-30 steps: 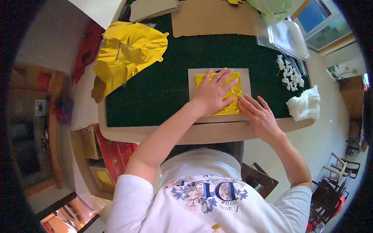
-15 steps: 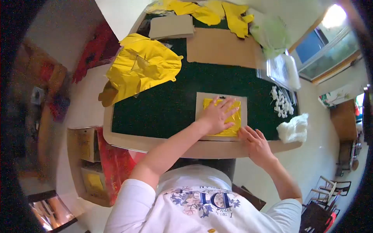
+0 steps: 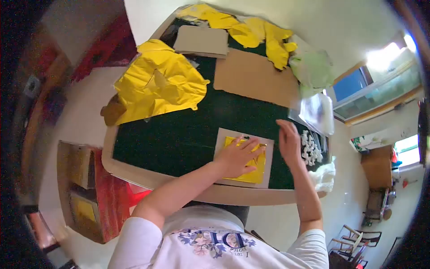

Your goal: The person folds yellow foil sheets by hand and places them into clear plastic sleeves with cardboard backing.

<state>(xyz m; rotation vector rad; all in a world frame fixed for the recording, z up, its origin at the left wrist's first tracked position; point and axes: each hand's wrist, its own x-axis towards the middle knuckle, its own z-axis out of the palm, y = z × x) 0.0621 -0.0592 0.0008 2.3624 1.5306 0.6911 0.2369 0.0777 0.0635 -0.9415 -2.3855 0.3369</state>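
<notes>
My left hand [image 3: 236, 158] lies flat with fingers spread on a folded yellow foil sheet [image 3: 253, 174]. Under the foil is a grey-beige card [image 3: 265, 180], close to the table's near edge. To the right of the card, my right hand [image 3: 290, 141] is over the green tabletop with its fingers stretched out and nothing visible in them. Just beyond it on the right lie several small white knotted bundles [image 3: 311, 150]. Clear plastic sleeves [image 3: 312, 114] are a little further back.
A large crumpled yellow foil piece [image 3: 165, 85] covers the table's left side. Farther back are a stack of beige cards [image 3: 201, 41], a brown cardboard sheet [image 3: 253, 78], more yellow foil [image 3: 245, 33] and a pale green bag [image 3: 312, 71]. White netting [image 3: 323, 176] sits at the right corner.
My right hand has left the card's lower right corner and moved forward and right, toward the plastic sleeves and white bundles. My left hand stays on the foil. The view has tilted.
</notes>
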